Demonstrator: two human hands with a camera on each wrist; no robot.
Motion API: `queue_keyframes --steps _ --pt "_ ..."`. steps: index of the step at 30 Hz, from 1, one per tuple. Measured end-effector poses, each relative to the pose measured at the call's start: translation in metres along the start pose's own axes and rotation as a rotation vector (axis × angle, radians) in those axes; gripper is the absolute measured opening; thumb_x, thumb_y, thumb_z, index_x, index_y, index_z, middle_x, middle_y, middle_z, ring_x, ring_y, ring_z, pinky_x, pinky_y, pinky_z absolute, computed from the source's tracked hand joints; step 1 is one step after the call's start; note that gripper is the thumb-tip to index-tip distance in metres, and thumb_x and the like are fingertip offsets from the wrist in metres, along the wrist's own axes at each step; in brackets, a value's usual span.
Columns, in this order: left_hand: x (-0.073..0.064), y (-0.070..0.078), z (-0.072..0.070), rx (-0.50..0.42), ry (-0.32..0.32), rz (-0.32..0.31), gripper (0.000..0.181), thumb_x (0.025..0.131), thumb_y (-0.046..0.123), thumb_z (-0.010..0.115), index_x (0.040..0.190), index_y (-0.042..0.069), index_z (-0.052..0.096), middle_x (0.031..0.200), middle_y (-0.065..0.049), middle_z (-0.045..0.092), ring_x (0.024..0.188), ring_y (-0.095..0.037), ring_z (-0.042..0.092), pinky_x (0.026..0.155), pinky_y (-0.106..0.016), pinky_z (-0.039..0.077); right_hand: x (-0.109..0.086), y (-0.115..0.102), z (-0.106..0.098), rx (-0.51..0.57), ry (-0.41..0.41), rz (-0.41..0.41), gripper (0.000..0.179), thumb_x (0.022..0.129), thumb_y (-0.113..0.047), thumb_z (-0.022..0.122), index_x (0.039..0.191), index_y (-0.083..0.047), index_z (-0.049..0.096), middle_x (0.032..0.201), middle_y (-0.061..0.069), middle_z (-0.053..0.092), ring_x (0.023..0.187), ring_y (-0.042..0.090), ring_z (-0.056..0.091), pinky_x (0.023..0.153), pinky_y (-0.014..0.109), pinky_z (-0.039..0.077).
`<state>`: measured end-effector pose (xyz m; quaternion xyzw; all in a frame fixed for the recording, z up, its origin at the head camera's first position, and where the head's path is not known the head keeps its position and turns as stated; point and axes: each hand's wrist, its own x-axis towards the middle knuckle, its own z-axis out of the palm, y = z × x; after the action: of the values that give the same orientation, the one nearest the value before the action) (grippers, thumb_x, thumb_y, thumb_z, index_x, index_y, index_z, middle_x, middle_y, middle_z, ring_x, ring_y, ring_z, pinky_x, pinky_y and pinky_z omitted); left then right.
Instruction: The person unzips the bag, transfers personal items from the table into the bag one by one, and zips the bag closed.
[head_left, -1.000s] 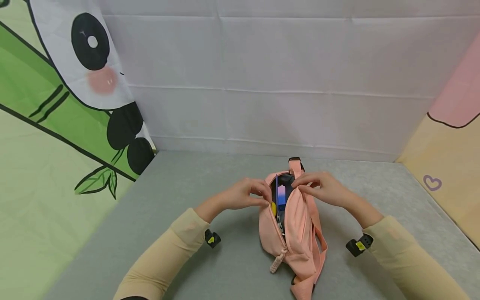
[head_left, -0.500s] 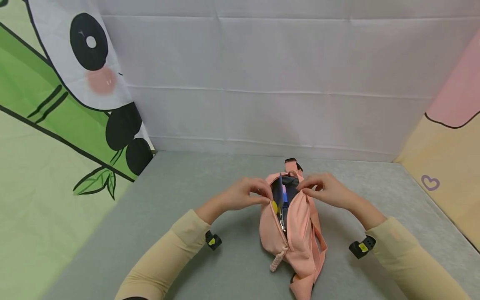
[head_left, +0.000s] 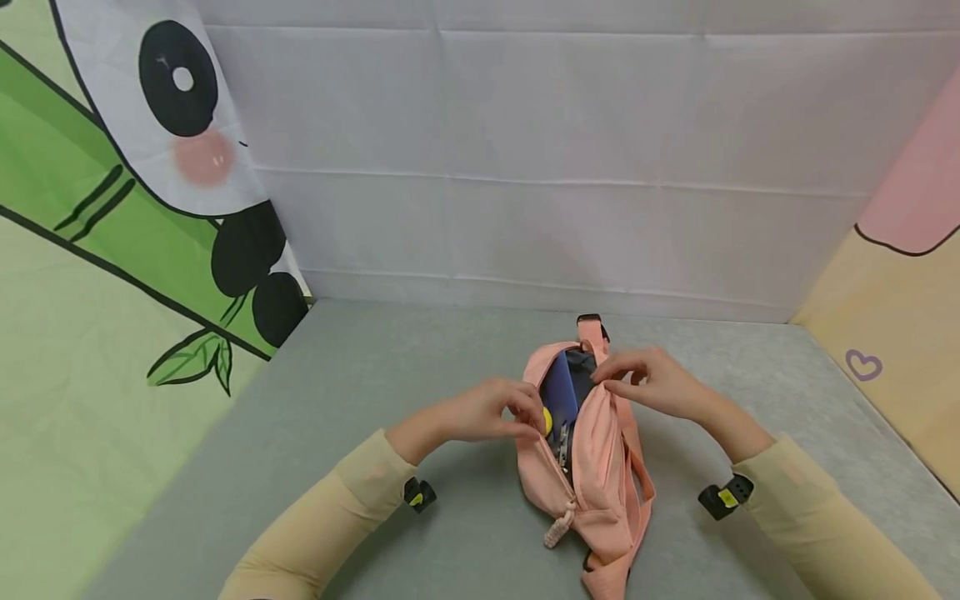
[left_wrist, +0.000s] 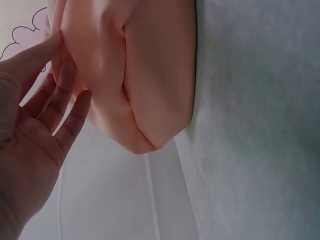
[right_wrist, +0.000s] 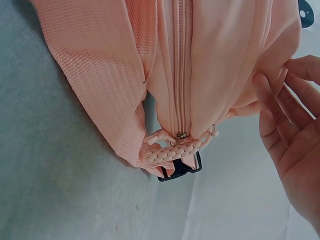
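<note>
A pink waist bag (head_left: pixel 600 467) lies lengthwise on the table, its main pocket unzipped. My left hand (head_left: pixel 487 410) pinches the pocket's left edge, with the thumb outside and the fingertips partly hidden behind the fabric (left_wrist: pixel 100 50). On the other side, my right hand (head_left: pixel 652 382) grips the right edge between thumb and fingers, pulling the mouth wide. Inside the dark lining stands a flat blue-purple thing (head_left: pixel 559 390). Beside it are a yellow round thing (head_left: pixel 547 422) and a small silvery metal piece (head_left: pixel 563 446), whose kinds I cannot tell.
The grey table (head_left: pixel 420 350) runs back to a white cloth wall (head_left: pixel 555 167). A braided zipper pull (head_left: pixel 557 529) hangs at the bag's near end. The strap (right_wrist: pixel 95 65) lies along the right side, with a black buckle (right_wrist: pixel 181 169) visible in the right wrist view.
My left hand has shifted slightly toward me along the bag's edge. The blue-purple thing now shows its broad face, and a pink-and-blue item beside it is out of sight. The mouth gapes wider.
</note>
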<state>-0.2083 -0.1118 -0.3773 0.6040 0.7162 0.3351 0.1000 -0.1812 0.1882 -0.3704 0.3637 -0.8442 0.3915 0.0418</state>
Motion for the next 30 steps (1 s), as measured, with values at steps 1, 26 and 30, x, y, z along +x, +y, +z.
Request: queue_keyframes --steps 1,26,30 --pt "0.000 0.000 0.001 -0.017 0.013 0.003 0.005 0.092 0.008 0.068 0.093 0.008 0.073 0.095 0.001 0.062 0.078 -0.004 0.056 0.073 -0.023 0.051 0.000 0.000 -0.001 0.003 0.000 0.001 0.017 0.094 0.000 0.062 0.107 -0.003 0.072 0.104 0.007 0.070 0.083 0.011 0.059 0.058 0.029 0.048" --pt "0.026 0.002 -0.010 0.009 0.003 -0.056 0.009 0.090 0.006 0.069 0.097 0.004 0.074 0.096 -0.001 0.063 0.078 -0.002 0.057 0.072 -0.021 0.051 0.008 0.020 -0.015 0.065 -0.064 -0.055 0.019 0.090 0.000 0.067 0.110 0.000 0.069 0.105 0.004 0.067 0.085 0.014 0.062 0.070 0.032 0.054" --pt "0.029 0.002 -0.010 -0.002 0.017 -0.057 0.008 0.090 0.006 0.069 0.096 0.006 0.075 0.095 0.001 0.062 0.077 -0.003 0.055 0.070 -0.022 0.050 0.008 0.020 -0.019 0.033 -0.039 -0.079 0.020 0.090 0.001 0.066 0.110 -0.003 0.070 0.105 0.004 0.067 0.075 0.011 0.056 0.057 0.027 0.048"
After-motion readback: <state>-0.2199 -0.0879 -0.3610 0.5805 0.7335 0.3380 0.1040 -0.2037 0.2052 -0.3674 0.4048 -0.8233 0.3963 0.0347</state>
